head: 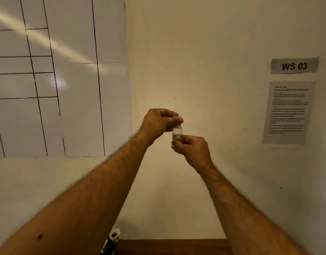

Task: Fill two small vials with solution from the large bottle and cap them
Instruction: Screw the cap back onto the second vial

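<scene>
A small clear glass vial (177, 133), cylindrical with a narrow neck and a pale label bearing a red and blue mark, is held upright in the air in front of a matte cream wall (204, 52), well above the strip of brown wooden table (173, 246) at the bottom edge. The right hand (190, 149) grips the vial's lower part from beneath, fingers and thumb curled tightly around its base. The left hand (158, 123) comes from above, its fingers bent and pinching a small white cap (177, 117) that sits on the vial's neck; whether the cap is fully seated cannot be told. Both forearms are bare and stretch up from the lower corners. On the left hangs a glossy whiteboard (57, 74) ruled with black lines, a bright streak of reflected light across it. On the right, a grey paper sign (294, 65) reads "WS 03" above a printed sheet (288, 112) whose text is too blurred to read. A dark object with a white top (112, 240) stands at the table's left end.
</scene>
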